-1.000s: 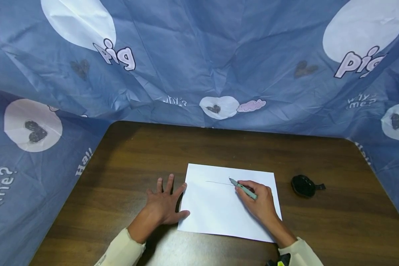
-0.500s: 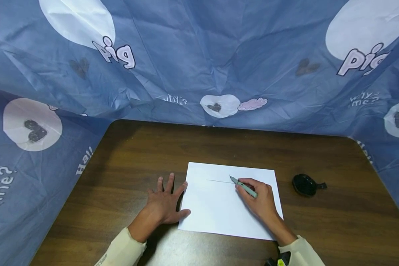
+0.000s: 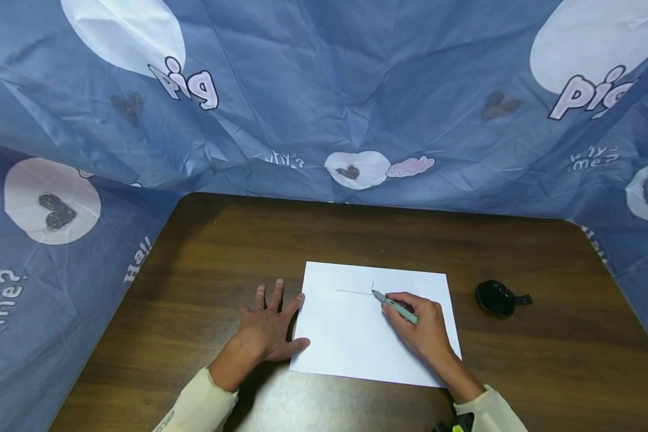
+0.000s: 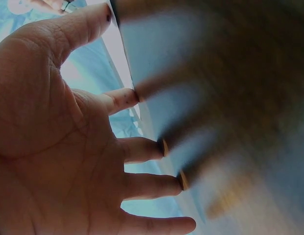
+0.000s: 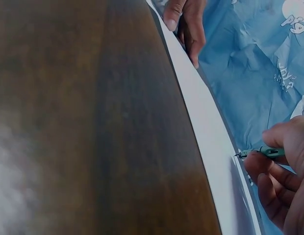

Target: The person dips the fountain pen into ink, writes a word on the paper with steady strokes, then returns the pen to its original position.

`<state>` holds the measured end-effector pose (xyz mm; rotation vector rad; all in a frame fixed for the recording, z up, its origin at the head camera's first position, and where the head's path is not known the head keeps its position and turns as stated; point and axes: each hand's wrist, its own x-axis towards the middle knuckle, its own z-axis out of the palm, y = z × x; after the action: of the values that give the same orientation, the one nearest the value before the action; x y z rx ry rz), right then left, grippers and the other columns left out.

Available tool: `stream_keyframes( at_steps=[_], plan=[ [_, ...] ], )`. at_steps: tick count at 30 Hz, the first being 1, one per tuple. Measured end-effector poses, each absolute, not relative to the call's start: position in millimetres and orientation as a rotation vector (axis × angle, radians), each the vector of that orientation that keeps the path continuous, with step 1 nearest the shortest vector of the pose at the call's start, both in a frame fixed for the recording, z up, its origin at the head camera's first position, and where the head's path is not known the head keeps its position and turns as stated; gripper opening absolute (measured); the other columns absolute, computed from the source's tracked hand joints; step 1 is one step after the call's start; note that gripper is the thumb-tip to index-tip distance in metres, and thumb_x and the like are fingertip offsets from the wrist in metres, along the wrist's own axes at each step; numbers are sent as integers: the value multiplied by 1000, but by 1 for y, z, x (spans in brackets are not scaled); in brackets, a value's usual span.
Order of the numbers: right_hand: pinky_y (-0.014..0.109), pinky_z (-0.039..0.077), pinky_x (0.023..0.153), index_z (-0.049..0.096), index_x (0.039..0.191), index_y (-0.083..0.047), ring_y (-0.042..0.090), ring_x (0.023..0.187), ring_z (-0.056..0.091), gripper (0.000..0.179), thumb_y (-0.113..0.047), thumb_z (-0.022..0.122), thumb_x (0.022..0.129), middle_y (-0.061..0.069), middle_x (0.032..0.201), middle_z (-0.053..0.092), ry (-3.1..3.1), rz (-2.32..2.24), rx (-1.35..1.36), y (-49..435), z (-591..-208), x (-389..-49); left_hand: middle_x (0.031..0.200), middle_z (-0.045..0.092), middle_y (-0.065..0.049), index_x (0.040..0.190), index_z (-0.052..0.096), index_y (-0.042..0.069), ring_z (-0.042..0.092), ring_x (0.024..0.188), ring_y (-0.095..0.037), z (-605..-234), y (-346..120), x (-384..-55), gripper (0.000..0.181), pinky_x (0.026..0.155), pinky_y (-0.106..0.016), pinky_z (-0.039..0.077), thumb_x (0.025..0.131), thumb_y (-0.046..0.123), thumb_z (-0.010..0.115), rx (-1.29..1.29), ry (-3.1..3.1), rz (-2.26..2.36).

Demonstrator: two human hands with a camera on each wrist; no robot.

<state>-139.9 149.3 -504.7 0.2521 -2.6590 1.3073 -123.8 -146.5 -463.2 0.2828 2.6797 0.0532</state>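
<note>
A white sheet of paper (image 3: 351, 342) lies on the wooden table, bearing a thin horizontal line and a short upright stroke. My right hand (image 3: 423, 324) pinches a green pen (image 3: 402, 310) with its tip on the paper, low on the upright stroke. In the right wrist view the pen (image 5: 270, 152) sits between thumb and fingers of the right hand (image 5: 289, 171). My left hand (image 3: 267, 333) is spread flat, thumb and index fingertip on the paper's left edge, the other fingers on the table. Its palm (image 4: 59, 142) faces the left wrist camera.
A small black pan-shaped dish (image 3: 495, 298) with a short handle stands on the table (image 3: 237, 240), right of the paper. A black and yellow object (image 3: 456, 425) shows at the right cuff. Blue printed cloth (image 3: 302, 108) hangs behind and beside the table.
The pen tip has drawn down slightly, so the short upright stroke above it has grown longer and comes near the horizontal line. My left hand stays in place; the head view has shifted slightly.
</note>
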Motion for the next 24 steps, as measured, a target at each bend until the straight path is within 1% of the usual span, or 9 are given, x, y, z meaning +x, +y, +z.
stream_keyframes(
  at_steps=[4, 10, 17, 24],
  plan=[
    [30, 51, 69, 79, 103, -7, 13, 75, 62, 22, -14, 83, 82, 3, 95, 76, -2660, 1295, 261, 149, -505, -136, 164, 11, -21, 159, 29, 28, 18, 144, -53, -462, -146, -123, 86, 100, -73, 30, 89, 69, 55, 283, 2684, 42],
    [28, 48, 65, 79, 101, -8, 11, 71, 60, 21, -15, 84, 82, -1, 91, 75, -2670, 1276, 285, 147, -502, -128, 164, 13, -21, 158, 29, 28, 19, 144, -53, -462, -146, -123, 86, 100, -73, 30, 88, 69, 56, 278, 2691, 32],
    [27, 48, 63, 80, 100, -9, 8, 68, 58, 20, -15, 84, 81, -3, 89, 75, -2672, 1244, 314, 143, -503, -119, 165, 11, -20, 159, 28, 29, 17, 145, -52, -461, -146, -123, 86, 100, -73, 29, 88, 70, 55, 270, 2677, 25],
    [29, 52, 67, 80, 98, -9, 6, 73, 62, 20, -14, 85, 79, -2, 91, 76, -2646, 1215, 385, 137, -506, -110, 165, 10, -19, 159, 27, 30, 16, 146, -51, -463, -146, -123, 86, 101, -73, 30, 88, 71, 53, 272, 2677, 7]
  ],
)
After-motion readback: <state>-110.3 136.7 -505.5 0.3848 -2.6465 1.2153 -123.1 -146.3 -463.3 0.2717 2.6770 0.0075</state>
